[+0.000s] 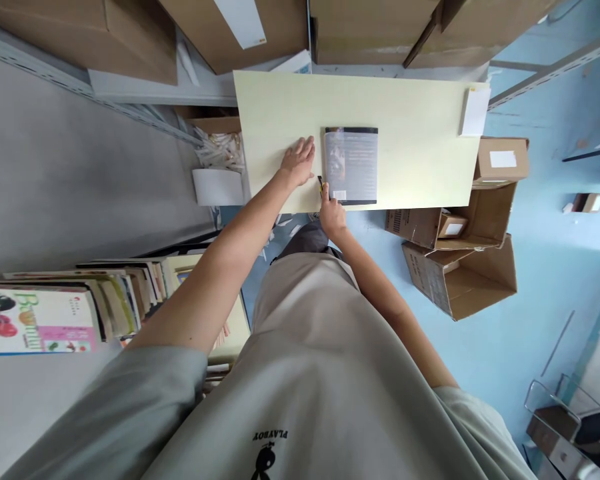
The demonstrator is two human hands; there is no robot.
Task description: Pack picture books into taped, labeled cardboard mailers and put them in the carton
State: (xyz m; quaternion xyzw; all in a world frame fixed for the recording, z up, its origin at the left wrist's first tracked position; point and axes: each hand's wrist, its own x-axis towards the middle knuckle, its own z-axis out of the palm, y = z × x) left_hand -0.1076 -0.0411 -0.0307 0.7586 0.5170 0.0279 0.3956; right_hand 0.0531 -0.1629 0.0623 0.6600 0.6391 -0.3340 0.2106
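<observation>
**shelfrat:** Down at the far left, a stack of books [55, 310] lies flat, glossy covers up, and past it an open carton [219, 143] is stuffed with white paper scraps. What's on the table?

**boxcutter_bob:** On that pale, smooth rectangular table [420, 133] the left hand [299, 161] is pressed flat, fingers spread wide, holding nothing, just left of a book [351, 165]. The book lies flat near the table's front edge, its long axis running away from the person, spine side toward the left hand. It looks shiny, like it's wrapped in clear film, with a small white label at the near corner.

**shelfrat:** And the other hand?

**boxcutter_bob:** The right hand [332, 215] is closed around a small yellow-and-black knife [321, 187], tip pointing away from the person, right at the book's near left corner. Further right, a white slip [475, 111] hangs over the table corner, and brown corrugated boxes [455, 267] sit on the blue floor, the open ones showing one smaller box inside.
</observation>
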